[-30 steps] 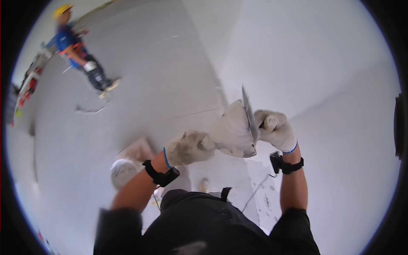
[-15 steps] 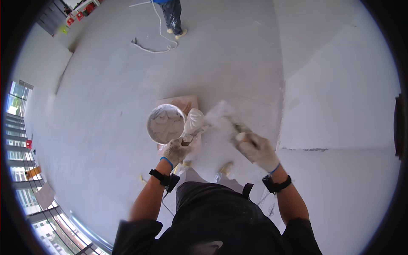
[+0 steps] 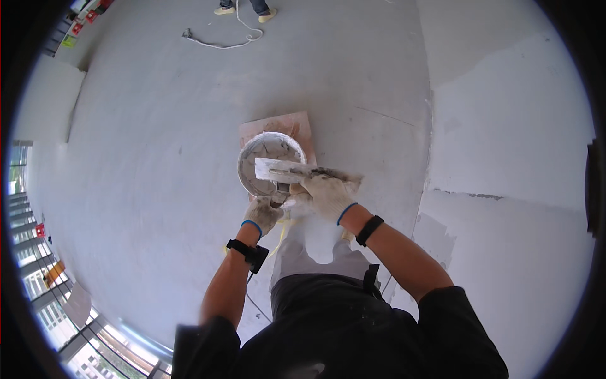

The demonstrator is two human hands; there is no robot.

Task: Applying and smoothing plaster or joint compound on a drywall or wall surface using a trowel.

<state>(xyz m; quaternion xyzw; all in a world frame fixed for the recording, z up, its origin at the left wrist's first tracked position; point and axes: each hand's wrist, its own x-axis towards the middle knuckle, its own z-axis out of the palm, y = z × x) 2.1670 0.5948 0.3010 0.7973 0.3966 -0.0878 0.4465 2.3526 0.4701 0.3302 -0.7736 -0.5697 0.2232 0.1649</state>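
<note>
Right hand point(image 3: 328, 192): fingers grip a plastering trowel point(image 3: 278, 169), blade smeared white, over the bucket point(image 3: 242, 165) near frame centre, presumably so drips fall in. Left hand point(image 3: 263, 215): fingers wrapped round a mostly hidden putty knife point(image 3: 276, 204), lower rim. Bucket crusted, greyish compound point(image 3: 271, 150) inside; pinkish board point(image 3: 290, 123) beneath, probably shielding floor point(image 3: 158, 189).

At the top, another person point(image 3: 259, 5) stands in 2 pale yellow shoes point(image 3: 267, 16). A white cord point(image 3: 218, 45) curls on the grey floor point(image 3: 151, 95) nearby. Big windows point(image 3: 45, 316) with dark bars line the lower left side.
</note>
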